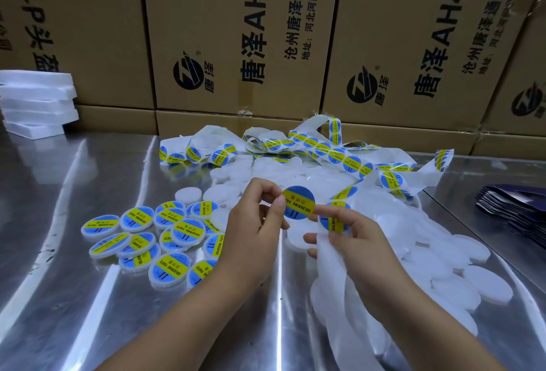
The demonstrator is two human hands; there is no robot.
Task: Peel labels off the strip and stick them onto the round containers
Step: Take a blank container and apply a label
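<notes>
My left hand (pixel 254 223) pinches the edge of a round blue-and-yellow label (pixel 298 202), held in the air above the table. My right hand (pixel 351 234) grips the white backing strip (pixel 334 276), its thumb by another label (pixel 335 218) still on the strip. The strip runs back in tangled loops (pixel 325 149) carrying several labels. Several labelled round containers (pixel 153 237) lie in a heap to the left of my hands. A pile of plain white round containers (pixel 437 252) spreads to the right and behind.
The work surface is a shiny metal table (pixel 74 296). Large cardboard boxes (pixel 236 30) form a wall at the back. White foam slabs (pixel 35 101) are stacked at the far left. A stack of dark blue packets (pixel 514 208) lies at the right edge.
</notes>
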